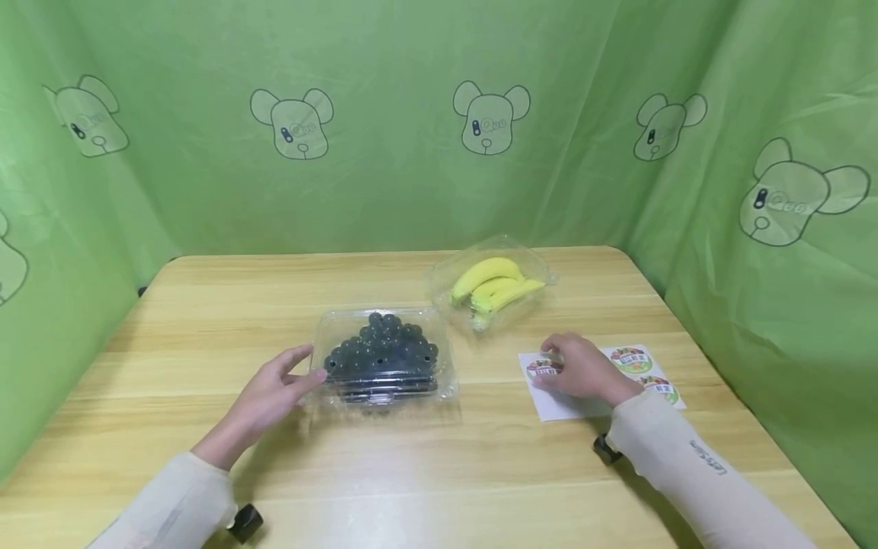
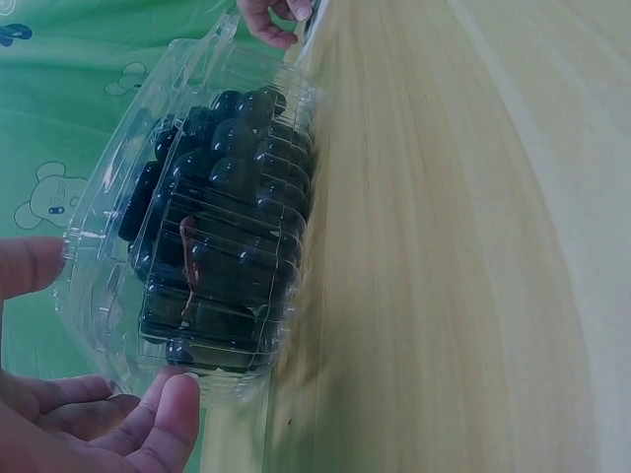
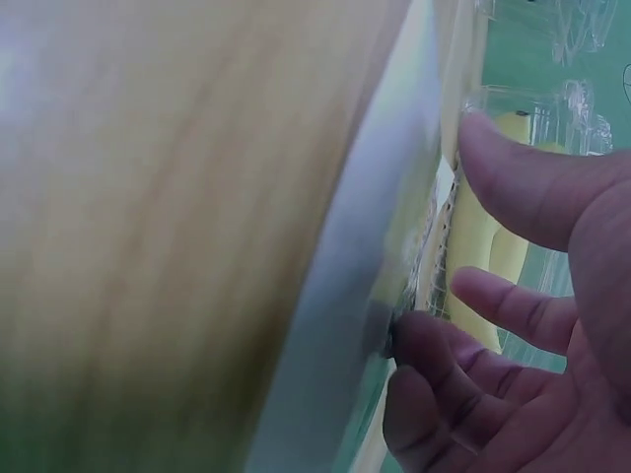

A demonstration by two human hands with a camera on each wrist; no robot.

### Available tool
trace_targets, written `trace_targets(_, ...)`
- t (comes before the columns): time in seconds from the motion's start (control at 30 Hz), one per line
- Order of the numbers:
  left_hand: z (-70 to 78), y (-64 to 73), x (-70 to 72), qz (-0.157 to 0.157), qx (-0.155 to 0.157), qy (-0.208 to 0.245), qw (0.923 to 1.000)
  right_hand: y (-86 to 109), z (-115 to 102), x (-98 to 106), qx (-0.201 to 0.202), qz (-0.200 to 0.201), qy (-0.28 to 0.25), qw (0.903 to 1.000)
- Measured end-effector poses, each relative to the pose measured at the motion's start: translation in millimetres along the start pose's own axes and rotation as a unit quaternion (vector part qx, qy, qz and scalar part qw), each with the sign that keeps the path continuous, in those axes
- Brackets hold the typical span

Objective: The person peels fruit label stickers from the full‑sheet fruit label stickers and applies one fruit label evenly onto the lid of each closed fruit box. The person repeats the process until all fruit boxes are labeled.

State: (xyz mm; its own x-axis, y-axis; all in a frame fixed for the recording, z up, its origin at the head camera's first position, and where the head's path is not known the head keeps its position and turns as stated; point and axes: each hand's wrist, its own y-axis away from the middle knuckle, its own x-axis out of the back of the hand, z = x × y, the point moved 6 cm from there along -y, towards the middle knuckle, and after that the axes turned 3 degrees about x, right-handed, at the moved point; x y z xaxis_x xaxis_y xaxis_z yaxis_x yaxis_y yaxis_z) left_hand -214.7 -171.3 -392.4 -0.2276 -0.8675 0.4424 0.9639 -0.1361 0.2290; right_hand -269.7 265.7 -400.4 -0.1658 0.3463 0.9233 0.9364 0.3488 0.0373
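A clear plastic clamshell box [image 1: 446, 374] of dark grapes [image 1: 384, 347] stands on the table, lid down. At its left side is my left hand [image 1: 270, 389]; in the left wrist view the thumb [image 2: 30, 266] meets the lid's rim and the fingers lie along the box's end, spread rather than curled. My right hand [image 1: 583, 366] is over a white sheet [image 1: 559, 408] of round fruit stickers [image 1: 631, 360], at its left sticker. Seen from the right wrist, fingertips touch the sheet, a small white corner [image 3: 446, 182] sticks up, and the thumb [image 3: 503, 168] stands apart.
Behind, to the right of the grapes, a second clear box [image 1: 439, 286] holds yellow bananas [image 1: 487, 278]. Green curtains [image 1: 398, 206] with bear heads close off the back and sides of the wooden table [image 1: 384, 488]. Black wrist devices [image 1: 245, 523] hang under both sleeves.
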Motion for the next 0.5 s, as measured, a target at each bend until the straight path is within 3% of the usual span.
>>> trace_targets(0.3,0.7,0.5,-0.2,0.0,0.0,0.0,1.0,4.5,4.4,3.5,-0.008,0.003,0.009,0.9999)
trace_targets(0.5,0.8,0.3,0.0,-0.002,0.0,0.003,1.0,7.8,5.8,1.3,-0.012,-0.021,0.009,0.9997)
